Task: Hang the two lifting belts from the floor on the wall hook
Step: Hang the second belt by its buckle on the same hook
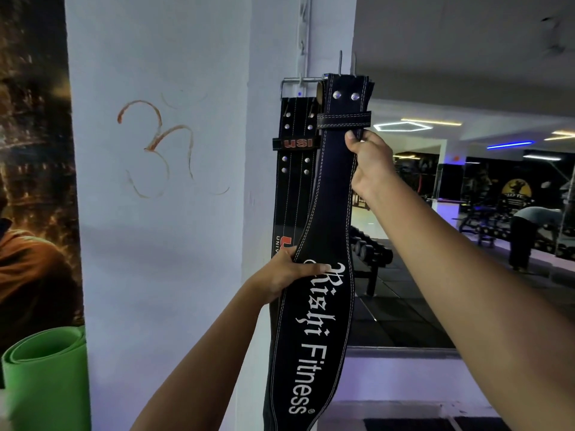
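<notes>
A black belt with white "Fitness" lettering (314,321) hangs lengthwise in front of the white pillar. My right hand (368,160) pinches its upper part just under the keeper loop. My left hand (287,272) grips its left edge at the wide middle. The belt's buckle end sits at the metal wall hook (298,80), its two prongs sticking up above the bar. Behind it a second black belt marked "USI" (295,169) hangs from the same hook, flat against the pillar.
The white pillar (161,213) carries a brown drawn symbol. A rolled green mat (46,377) stands at the lower left by a dark poster. To the right a mirror shows the gym floor, a dumbbell rack (370,250) and a bent-over person (529,231).
</notes>
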Demonstrator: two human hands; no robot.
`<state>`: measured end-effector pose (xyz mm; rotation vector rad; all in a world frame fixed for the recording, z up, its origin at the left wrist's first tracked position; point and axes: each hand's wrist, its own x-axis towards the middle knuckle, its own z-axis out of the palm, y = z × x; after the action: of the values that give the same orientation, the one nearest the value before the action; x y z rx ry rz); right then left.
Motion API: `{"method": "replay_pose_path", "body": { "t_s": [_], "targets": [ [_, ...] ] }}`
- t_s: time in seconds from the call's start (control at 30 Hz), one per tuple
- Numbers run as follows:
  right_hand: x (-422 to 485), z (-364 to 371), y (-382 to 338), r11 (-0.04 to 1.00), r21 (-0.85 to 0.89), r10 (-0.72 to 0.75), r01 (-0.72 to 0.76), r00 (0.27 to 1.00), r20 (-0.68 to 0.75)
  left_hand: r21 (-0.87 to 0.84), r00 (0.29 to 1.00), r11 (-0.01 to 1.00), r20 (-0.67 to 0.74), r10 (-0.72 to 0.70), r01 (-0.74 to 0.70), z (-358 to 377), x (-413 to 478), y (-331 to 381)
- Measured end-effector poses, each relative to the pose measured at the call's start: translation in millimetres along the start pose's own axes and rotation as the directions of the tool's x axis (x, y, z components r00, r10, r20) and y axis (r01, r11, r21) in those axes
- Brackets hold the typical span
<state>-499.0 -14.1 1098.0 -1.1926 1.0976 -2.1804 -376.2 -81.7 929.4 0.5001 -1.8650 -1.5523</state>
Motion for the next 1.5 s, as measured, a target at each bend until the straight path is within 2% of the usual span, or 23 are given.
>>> {"method": "replay_pose_path", "body": {
  "t_s": [0.1,0.2,0.33,0.4,0.47,0.53,0.6,0.77,0.87,0.97,1.03,1.1,1.23,1.27,1.33,1.4,1.47,1.5],
  "targets": [
    [0,0,-5,1.0,0.007,-0.009,0.009,1.0,0.01,-0.004,1.0,1.0,0.0,-0.005,0.005,-1,-4,1],
    [-2,-2,-2,1.0,-0.012,-0.015,0.015,1.0,0.014,0.049,0.997,0.998,0.065,-0.031,0.028,-4,-9,-3],
    [-4,-6,-1,1.0,0.022,-0.017,0.016,0.999,0.028,-0.118,0.978,0.972,-0.076,0.195,-0.203,-3,10,47],
    [-6,-7,-1,0.999,0.05,-0.004,0.003,1.0,0.024,-0.107,0.954,0.95,-0.097,0.285,-0.295,2,20,91],
    [-11,-9,1,0.997,0.078,0.016,-0.018,1.0,0.025,-0.019,0.928,0.931,-0.085,0.362,-0.364,9,27,126],
    [-16,-11,6,0.995,0.086,0.049,-0.052,0.998,0.047,0.022,0.908,0.916,-0.127,0.4,-0.401,14,35,142],
    [-19,-15,10,0.995,0.081,0.055,-0.059,0.997,0.055,-0.036,0.883,0.895,-0.182,0.432,-0.445,17,42,145],
    [-23,-33,25,1.0,0.017,-0.009,0.007,0.997,0.075,-0.099,0.814,0.823,-0.252,0.524,-0.56,22,58,136],
    [-36,-48,40,0.988,-0.149,-0.002,0.025,0.988,0.154,-0.083,0.773,0.801,-0.338,0.537,-0.592,33,64,134],
    [-74,-75,70,0.945,-0.307,0.219,-0.118,0.922,0.319,-0.098,0.754,0.798,-0.412,0.511,-0.595,32,68,140],
    [-90,-92,89,0.899,-0.373,0.385,-0.228,0.818,0.428,-0.096,0.754,0.797,-0.409,0.514,-0.596,30,67,145],
    [-91,-102,92,0.842,-0.452,0.496,-0.295,0.754,0.431,-0.085,0.753,0.796,-0.397,0.524,-0.599,30,66,148],
    [-78,-102,79,0.886,-0.293,0.456,-0.361,0.794,0.402,-0.079,0.738,0.777,-0.387,0.553,-0.624,29,61,152],
    [-81,-100,82,0.883,-0.3,0.46,-0.361,0.79,0.406,-0.081,0.731,0.772,-0.397,0.555,-0.631,27,61,153],
    [-92,-104,94,0.825,-0.399,0.547,-0.4,0.741,0.39,-0.067,0.718,0.769,-0.415,0.558,-0.636,21,58,155],
    [-104,-109,106,0.756,-0.511,0.641,-0.409,0.621,0.451,-0.058,0.711,0.768,-0.429,0.557,-0.637,16,55,156],
    [-101,-109,104,0.771,-0.469,0.631,-0.431,0.618,0.469,-0.053,0.704,0.764,-0.437,0.561,-0.642,13,52,157],
    [-97,-108,99,0.801,-0.409,0.595,-0.436,0.652,0.47,-0.052,0.702,0.764,-0.438,0.561,-0.643,13,51,157]
  ]
}}
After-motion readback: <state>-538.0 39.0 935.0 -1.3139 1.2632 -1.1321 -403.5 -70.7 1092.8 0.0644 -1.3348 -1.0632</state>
